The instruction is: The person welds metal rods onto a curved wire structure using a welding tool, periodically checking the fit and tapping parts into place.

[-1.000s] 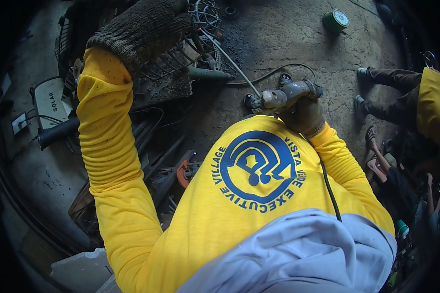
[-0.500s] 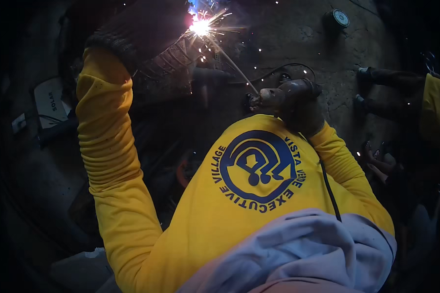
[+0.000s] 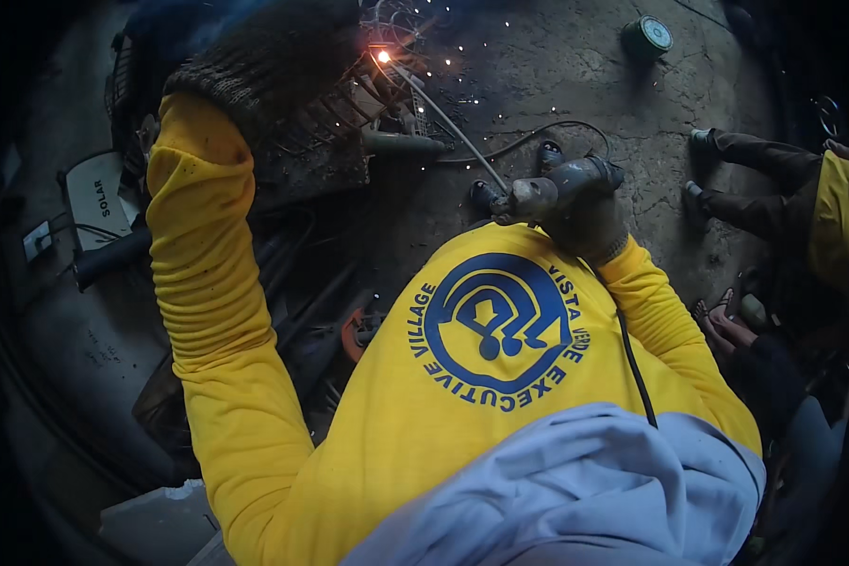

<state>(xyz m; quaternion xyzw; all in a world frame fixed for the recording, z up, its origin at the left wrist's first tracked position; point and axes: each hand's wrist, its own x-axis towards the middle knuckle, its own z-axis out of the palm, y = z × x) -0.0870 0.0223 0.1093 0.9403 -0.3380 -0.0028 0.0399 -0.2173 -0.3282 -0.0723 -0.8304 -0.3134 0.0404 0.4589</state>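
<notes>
My right hand (image 3: 590, 222), in a worn glove, is closed around an electrode holder (image 3: 535, 191) in front of my chest. A thin welding rod (image 3: 455, 124) runs from the holder up and left to a small orange glowing spot (image 3: 383, 57). Beside that spot are ribbed metal bars (image 3: 325, 113) with gaps between them. My left hand (image 3: 274, 71), in a dark knitted glove, reaches over these bars at the upper left. Its fingers are lost in shadow and past the top edge, so its grip is hidden. Sparks scatter right of the glow.
A green round can (image 3: 647, 38) stands on the concrete floor (image 3: 585, 71) at the upper right. Another person in a yellow shirt (image 3: 835, 212) is at the right, with sandalled feet (image 3: 722, 321) below. A pale box (image 3: 99, 198), cables and an orange clamp-like piece (image 3: 352, 335) lie left.
The bright white-blue arc has shrunk to a small orange glow, with fewer sparks. The surroundings show more clearly. My right hand and the rod have shifted slightly; the left arm stays almost in place.
</notes>
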